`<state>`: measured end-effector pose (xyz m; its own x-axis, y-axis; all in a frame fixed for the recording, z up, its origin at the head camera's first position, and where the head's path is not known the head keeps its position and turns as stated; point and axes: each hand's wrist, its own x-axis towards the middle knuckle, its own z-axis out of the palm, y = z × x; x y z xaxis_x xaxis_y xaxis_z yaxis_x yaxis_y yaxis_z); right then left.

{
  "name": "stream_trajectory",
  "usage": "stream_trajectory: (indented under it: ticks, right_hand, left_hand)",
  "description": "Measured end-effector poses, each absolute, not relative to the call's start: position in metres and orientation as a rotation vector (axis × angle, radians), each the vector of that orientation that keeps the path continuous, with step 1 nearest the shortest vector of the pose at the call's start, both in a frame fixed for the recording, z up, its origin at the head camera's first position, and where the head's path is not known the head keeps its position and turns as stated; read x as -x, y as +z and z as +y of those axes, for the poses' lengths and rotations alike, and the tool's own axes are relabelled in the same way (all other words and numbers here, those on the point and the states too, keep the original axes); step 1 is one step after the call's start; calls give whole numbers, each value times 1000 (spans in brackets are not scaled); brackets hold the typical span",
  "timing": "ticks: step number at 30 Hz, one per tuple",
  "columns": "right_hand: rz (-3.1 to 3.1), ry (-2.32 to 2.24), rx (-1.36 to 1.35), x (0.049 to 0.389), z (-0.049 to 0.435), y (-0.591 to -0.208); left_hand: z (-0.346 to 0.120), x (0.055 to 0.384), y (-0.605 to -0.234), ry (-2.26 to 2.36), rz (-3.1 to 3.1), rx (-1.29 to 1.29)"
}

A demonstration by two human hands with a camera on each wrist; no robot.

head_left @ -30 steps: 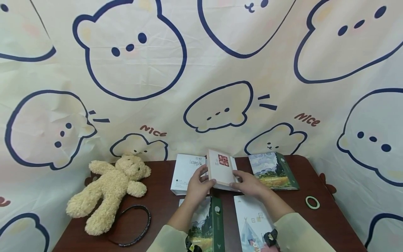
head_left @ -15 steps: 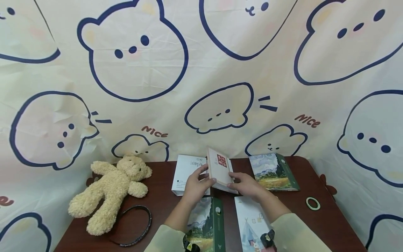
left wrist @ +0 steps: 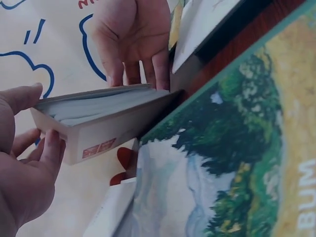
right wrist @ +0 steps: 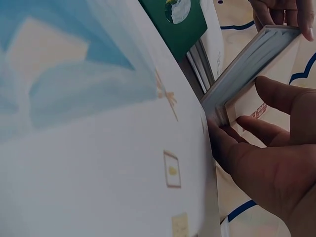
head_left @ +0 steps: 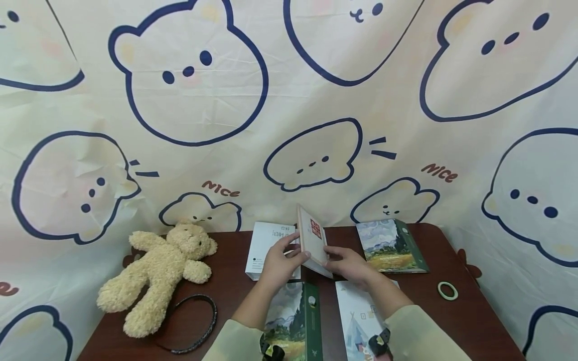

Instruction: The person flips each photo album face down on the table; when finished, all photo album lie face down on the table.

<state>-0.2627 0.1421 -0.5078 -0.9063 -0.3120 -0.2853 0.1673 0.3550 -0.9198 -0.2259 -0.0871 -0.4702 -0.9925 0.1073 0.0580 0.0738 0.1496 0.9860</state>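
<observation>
Above the table's (head_left: 226, 296) middle, a beige book (head_left: 312, 239) stands tilted on its lower edge between both hands; the left hand (head_left: 279, 260) grips its near side, thumb over the cover. From the head view the right hand's (head_left: 349, 264) fingers are hidden; the right wrist view shows them lying straight against the cover (right wrist: 256, 106).

books (head_left: 390, 245) crowd centre, bare table (head_left: 226, 291) left
</observation>
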Motion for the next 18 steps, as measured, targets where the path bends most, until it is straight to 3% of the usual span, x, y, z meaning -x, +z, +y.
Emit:
stream_trajectory:
  ticks: [18]
  right_hand:
    - [1990, -1752, 174, 259, 132, -514]
  left_hand:
    - [-88, 225, -458, 1914, 2495, -250]
